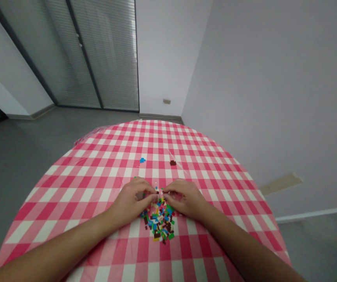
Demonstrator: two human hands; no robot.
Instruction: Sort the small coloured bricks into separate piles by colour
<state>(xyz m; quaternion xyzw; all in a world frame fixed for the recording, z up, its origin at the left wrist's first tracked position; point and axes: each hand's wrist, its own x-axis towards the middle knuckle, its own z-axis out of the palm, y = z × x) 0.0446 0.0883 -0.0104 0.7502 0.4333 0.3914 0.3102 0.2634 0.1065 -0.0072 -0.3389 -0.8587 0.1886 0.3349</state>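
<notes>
A heap of small toy building bricks (160, 223) in brown, blue, green, yellow and white lies on the checked tablecloth, just below my fingertips. My left hand (137, 196) is closed in a pinch over the heap's far left edge, with a tiny dark brick (157, 192) at its fingertips. Facing it, my right hand (186, 196) pinches too, thumb against forefinger; what it holds is too small to make out. The two sets of fingertips are close together, a narrow gap between them.
Beyond my hands lie a small blue brick piece (142, 160) and, further right, a dark brown one (173, 163). The round table wears a pink-and-white checked cloth (156, 137). A grey wall (268, 98) stands close on the right; glass doors (106, 58) are behind, at left.
</notes>
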